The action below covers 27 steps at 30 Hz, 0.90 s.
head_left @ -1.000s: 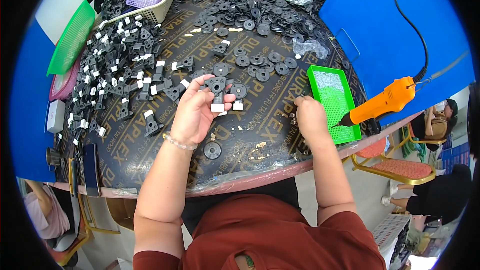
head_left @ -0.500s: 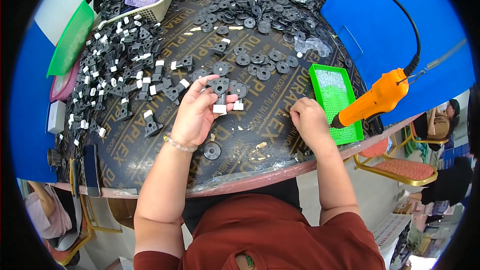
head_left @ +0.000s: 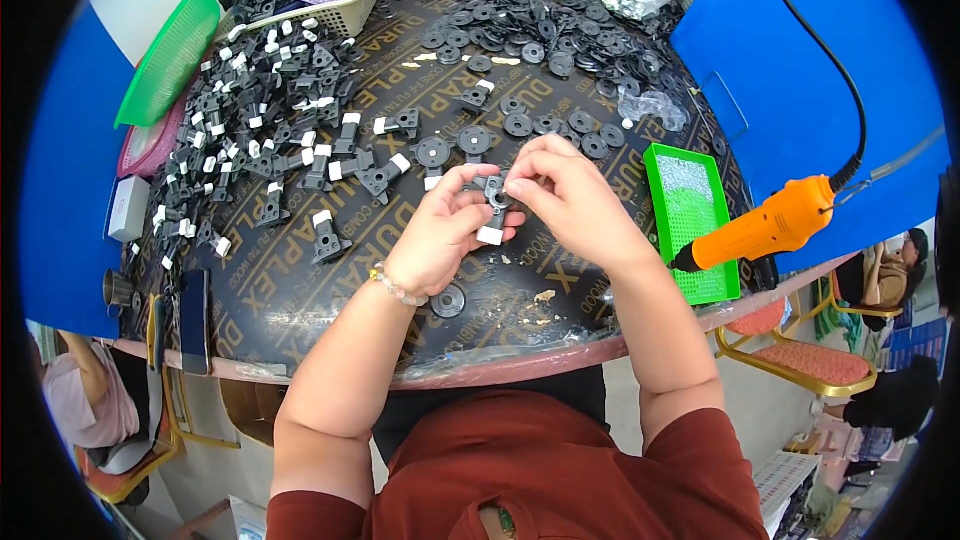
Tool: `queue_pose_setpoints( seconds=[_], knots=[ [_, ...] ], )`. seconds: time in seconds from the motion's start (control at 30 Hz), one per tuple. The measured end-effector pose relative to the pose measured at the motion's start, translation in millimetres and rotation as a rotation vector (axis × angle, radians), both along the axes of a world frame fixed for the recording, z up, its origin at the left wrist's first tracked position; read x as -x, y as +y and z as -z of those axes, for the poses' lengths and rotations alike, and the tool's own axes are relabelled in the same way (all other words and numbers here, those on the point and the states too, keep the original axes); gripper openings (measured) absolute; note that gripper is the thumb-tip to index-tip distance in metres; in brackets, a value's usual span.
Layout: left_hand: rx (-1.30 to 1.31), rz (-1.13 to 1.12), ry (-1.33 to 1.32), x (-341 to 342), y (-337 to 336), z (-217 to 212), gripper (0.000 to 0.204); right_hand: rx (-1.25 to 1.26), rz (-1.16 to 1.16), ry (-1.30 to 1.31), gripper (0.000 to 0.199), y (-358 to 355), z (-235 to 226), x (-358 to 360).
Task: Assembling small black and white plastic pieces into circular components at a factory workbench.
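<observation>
My left hand (head_left: 432, 238) is closed on a black plastic part with a white end (head_left: 490, 236), holding it over the middle of the table with the white end toward me. The fingertips of my right hand (head_left: 572, 198) are pinched together at the part's upper right side. Whatever they pinch is too small or too hidden to make out. Just beyond my hands lie a black disc (head_left: 432, 152) and a second black disc (head_left: 474, 141). One more disc (head_left: 448, 301) rests near my left wrist.
Several black parts with white ends (head_left: 270, 165) cover the left side; black discs (head_left: 500, 15) are heaped at the back. On the right, an orange electric screwdriver (head_left: 765, 228) hangs over a green tray (head_left: 690, 285) holding small metal pieces. A phone (head_left: 196, 320) lies at the left edge.
My right hand has moved left from beside the green tray to the part in my left hand. The whole view has shifted slightly.
</observation>
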State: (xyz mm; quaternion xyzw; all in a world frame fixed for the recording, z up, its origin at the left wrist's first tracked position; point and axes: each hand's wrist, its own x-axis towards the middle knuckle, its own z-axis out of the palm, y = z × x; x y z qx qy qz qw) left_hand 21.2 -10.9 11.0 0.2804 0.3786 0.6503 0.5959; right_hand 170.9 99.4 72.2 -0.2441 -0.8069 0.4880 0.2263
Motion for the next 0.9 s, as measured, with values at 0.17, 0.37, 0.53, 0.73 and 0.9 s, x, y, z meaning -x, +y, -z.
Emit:
queue_pose_setpoints(
  seconds=[0.17,0.37,0.53,0.73,0.9],
  knots=[
    [0.039,-0.042,-0.079,1.3,0.4,-0.9,0.041,-0.522,0.031,-0.064,0.015,12.7,6.5,17.8],
    [0.057,-0.107,-0.117,6.9,2.6,-3.4,0.033,-0.822,0.418,-0.196,0.017,55.6,23.7,4.6],
    [0.041,-0.226,-0.019,10.2,4.0,1.3,0.027,-0.863,0.324,-0.558,0.019,60.8,71.1,2.9],
    [0.029,-0.243,0.018,15.3,1.6,3.5,0.028,-0.737,0.262,-0.749,0.029,50.2,64.4,15.4],
    [0.053,-0.240,-0.070,14.3,1.0,-6.7,0.028,-0.655,0.391,-0.529,0.041,38.7,49.9,11.1]
  ],
)
